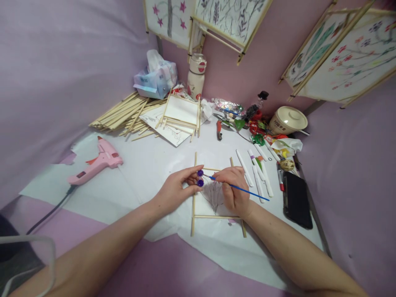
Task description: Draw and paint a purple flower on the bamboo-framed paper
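Status, left to right. Pink glue gun [107, 160] laid on the paper-covered bench [148, 154], apart from both hands. Loose bamboo sticks [119, 114] piled behind it; a blank bamboo-framed panel [182, 110] is set beside the pile. Workpiece is the bamboo-framed drawing [212, 205], flat on the bench at front centre, under and between the hands. Frame judged built: sticks seen on all four sides, right side partly covered. Stem lines are drawn, fanning up from the lower middle. Colouring judged early: much of the panel is white, and how much purple has been laid on cannot be told, as the upper right is hidden. Colour on the stems judged outstanding. White markers [257, 181] left lying to the right, untouched.

Pose, left to right. Left hand [181, 182] is brought in from lower left, over the frame's left edge; two small purple paint pots [200, 173] are pinched between thumb and fingers, one above the other, open sides showing. Right hand [233, 189] is held over the upper right of the panel, wrist bent; contact with the panel cannot be told. Blue paintbrush [249, 192] is gripped in closed fingers like a pen, tip pointed left at the upper pot, handle slanted back past the wrist.
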`<control>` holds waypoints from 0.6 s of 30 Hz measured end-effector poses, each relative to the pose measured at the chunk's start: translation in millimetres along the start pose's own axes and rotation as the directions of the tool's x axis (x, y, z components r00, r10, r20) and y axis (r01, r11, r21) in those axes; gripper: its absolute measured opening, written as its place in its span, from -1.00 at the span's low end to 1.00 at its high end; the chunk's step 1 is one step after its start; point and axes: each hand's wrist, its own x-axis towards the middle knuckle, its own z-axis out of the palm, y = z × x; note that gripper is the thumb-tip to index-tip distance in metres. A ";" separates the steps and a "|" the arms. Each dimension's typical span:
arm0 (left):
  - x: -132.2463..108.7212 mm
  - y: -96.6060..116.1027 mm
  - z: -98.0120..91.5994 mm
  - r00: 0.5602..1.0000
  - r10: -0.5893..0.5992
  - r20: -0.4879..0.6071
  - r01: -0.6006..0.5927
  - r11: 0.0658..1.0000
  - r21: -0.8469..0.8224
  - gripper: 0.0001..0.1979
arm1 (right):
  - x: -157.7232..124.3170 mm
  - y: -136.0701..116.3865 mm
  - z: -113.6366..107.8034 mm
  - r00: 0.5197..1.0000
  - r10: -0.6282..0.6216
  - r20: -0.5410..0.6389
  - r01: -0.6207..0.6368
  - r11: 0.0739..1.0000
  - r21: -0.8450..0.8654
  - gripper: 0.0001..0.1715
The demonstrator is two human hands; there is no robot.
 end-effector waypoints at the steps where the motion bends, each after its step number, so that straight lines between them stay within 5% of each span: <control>1: -0.2 0.0 0.1 1.000 0.001 -0.001 -0.001 1.000 -0.003 -0.41 | 0.0 -0.1 -0.1 1.000 0.006 0.003 -0.006 1.000 -0.001 -0.75; 18: 0.1 -1.7 0.5 1.000 0.006 -0.006 -0.006 1.000 0.004 -0.41 | 0.3 -0.7 -0.5 1.000 0.022 0.002 -0.022 1.000 0.015 -0.76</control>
